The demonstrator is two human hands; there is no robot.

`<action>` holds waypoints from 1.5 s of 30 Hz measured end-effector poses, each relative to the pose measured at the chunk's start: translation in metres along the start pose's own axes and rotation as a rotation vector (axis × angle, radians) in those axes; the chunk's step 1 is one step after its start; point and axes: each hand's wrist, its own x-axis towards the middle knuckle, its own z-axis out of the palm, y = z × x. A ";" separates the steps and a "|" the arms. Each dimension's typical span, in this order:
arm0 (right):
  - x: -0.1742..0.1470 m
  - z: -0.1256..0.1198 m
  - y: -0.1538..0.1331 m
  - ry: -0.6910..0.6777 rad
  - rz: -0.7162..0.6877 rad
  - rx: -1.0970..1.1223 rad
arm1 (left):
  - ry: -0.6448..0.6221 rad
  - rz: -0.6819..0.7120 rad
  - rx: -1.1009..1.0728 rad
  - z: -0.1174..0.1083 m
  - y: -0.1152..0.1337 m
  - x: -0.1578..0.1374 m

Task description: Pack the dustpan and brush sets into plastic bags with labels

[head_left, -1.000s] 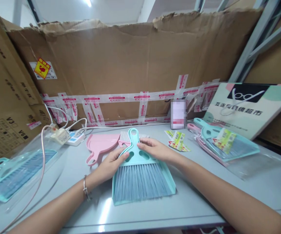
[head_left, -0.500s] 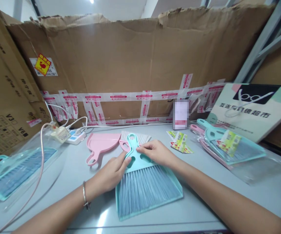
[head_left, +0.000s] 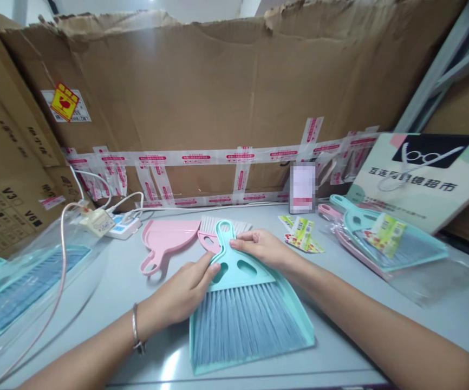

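Observation:
A turquoise hand brush [head_left: 238, 319] with blue-grey bristles lies nested on a matching turquoise dustpan [head_left: 301, 324], handles together and pointing away from me. My left hand [head_left: 188, 284] pinches the left side of the two at the neck, thumb on top of the brush. From the right, my right hand [head_left: 261, 246] grips the base of the handle, thumb on the brush and fingers behind. Just beyond lie a pink dustpan [head_left: 169, 235] and a pink brush [head_left: 209, 242] with pale bristles, partly hidden by the turquoise handle.
A bagged turquoise set [head_left: 31, 287] lies left, under a cable [head_left: 64, 254] near a power strip [head_left: 123, 226]. Right are colourful cards [head_left: 301, 232], a phone [head_left: 303, 187], another bagged set [head_left: 417, 246] and a printed paper bag [head_left: 425, 179]. A cardboard wall [head_left: 218, 92] closes the back.
The turquoise brush and dustpan appear slightly closer and larger, their wide end shifted towards me. Both hands keep their hold. The view has tilted down a little.

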 end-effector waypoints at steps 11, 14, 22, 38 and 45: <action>0.000 0.002 0.001 0.052 -0.006 -0.047 | 0.059 0.037 -0.106 0.004 -0.008 0.001; 0.001 0.003 0.001 0.058 -0.010 -0.047 | 0.059 0.032 -0.092 0.003 -0.007 0.001; 0.003 0.004 0.006 0.093 -0.010 -0.070 | 0.035 0.009 -0.065 0.003 -0.007 0.003; -0.030 -0.111 -0.019 0.340 0.215 -1.213 | 0.115 -0.033 -0.292 -0.001 -0.016 0.013; -0.022 -0.103 -0.003 0.338 0.272 -1.337 | 0.192 -0.171 -0.458 -0.006 -0.008 0.014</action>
